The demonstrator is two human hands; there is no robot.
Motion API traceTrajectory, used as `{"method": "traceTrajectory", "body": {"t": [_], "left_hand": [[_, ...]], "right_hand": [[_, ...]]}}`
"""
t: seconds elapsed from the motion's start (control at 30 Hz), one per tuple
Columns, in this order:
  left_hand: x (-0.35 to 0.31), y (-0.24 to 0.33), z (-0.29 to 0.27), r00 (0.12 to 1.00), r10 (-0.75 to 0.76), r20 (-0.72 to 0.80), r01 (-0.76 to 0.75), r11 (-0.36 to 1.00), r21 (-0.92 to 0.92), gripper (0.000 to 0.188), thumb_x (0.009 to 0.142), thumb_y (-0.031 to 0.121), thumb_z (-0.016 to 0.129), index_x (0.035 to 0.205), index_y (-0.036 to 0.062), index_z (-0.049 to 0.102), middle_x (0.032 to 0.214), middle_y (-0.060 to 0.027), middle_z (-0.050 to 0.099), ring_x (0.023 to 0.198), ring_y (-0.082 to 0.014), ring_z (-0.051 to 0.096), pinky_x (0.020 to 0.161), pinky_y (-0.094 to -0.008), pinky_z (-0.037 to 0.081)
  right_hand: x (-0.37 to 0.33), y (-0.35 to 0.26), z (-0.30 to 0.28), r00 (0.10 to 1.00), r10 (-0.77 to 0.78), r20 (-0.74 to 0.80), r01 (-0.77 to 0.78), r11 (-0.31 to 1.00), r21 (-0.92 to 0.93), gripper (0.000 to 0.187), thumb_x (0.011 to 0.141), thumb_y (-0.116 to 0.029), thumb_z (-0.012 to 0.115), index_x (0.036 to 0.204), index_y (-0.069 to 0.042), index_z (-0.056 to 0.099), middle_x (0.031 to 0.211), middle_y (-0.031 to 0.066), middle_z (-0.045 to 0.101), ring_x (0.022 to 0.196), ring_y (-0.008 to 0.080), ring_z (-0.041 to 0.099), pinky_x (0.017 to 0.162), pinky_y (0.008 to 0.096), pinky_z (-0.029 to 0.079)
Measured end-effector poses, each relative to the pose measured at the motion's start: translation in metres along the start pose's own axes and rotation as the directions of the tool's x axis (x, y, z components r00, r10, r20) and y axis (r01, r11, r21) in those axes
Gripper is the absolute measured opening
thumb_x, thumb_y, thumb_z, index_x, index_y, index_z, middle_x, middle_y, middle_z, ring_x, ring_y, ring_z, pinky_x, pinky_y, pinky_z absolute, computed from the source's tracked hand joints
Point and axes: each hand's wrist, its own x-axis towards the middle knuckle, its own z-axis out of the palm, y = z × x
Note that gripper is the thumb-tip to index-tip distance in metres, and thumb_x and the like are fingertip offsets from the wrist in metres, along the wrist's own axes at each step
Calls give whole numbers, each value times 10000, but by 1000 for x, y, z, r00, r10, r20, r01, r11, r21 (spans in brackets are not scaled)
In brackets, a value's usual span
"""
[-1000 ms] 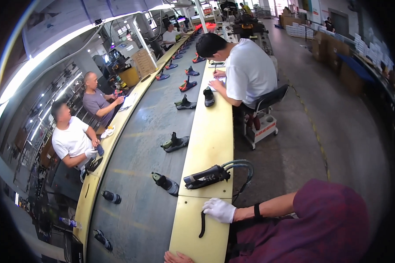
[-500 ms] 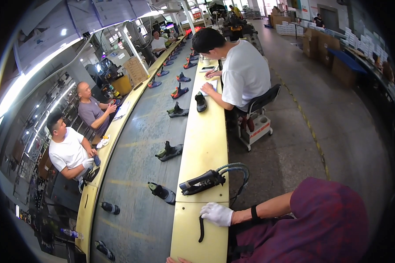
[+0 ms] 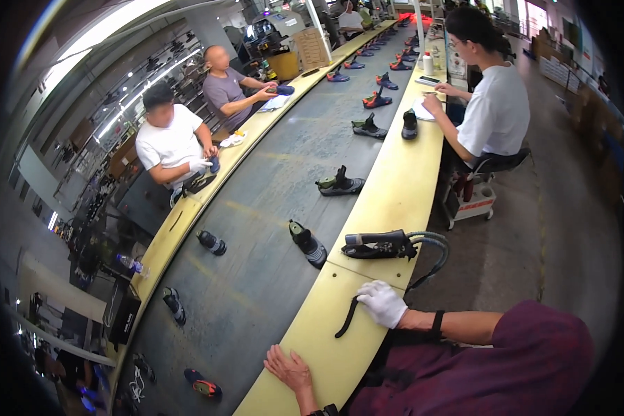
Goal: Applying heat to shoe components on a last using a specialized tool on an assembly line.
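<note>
While sleeves hide wrists, gloved right hand touches strap; left hand flat — bare.

The worktop was pale yellow, running alongside a dark grey conveyor belt. The right hand wore a white glove with a black band at the wrist, and lay beside a thin black strap near the worktop's edge. The left hand was bare. The person's sleeve was dark maroon. A black tool with a grey-green hose sat on the worktop. On the belt stood a black shoe with a white sole, and a black and green shoe. A seated co-worker wore a white shirt.
</note>
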Motion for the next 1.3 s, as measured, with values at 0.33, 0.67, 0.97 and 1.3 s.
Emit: {"method": "traceTrajectory", "body": {"t": [0.33,0.67,0.97,1.3], "left_hand": [[2,-4,4,1000,7,-5,-7,1000,12,522,1022,296,591,1436,-17,533,1448,-201,587,1447,-393,476,1265,-615,263],[1,-2,4,1000,0,-4,0,1000,14,528,1023,310,584,1431,-22,538,1456,-198,588,1455,-387,474,1267,-614,259],[2,1,-2,1000,-15,6,15,1000,1,518,1022,281,597,1438,-22,538,1483,-199,575,1462,-389,466,1280,-600,246],[2,1,-2,1000,-25,3,25,1000,1,514,1025,291,587,1438,-13,546,1481,-198,575,1454,-393,471,1285,-596,252]], "right_hand": [[4,-3,-2,1000,11,-1,-11,1000,-23,252,857,-102,762,1092,-78,674,1196,96,698,1210,329,647,1083,490,498],[5,-3,-4,1000,1,-7,-1,999,-34,223,875,-100,750,1084,-78,676,1190,93,701,1201,331,651,1082,489,500],[5,-3,-2,1000,-8,-11,7,1000,-24,225,873,-93,742,1087,-73,673,1187,112,698,1195,342,654,1079,494,500],[8,-6,-7,1000,-5,-12,5,1000,-8,227,864,-104,762,1069,-70,670,1180,111,698,1174,343,664,1066,490,507]]}}
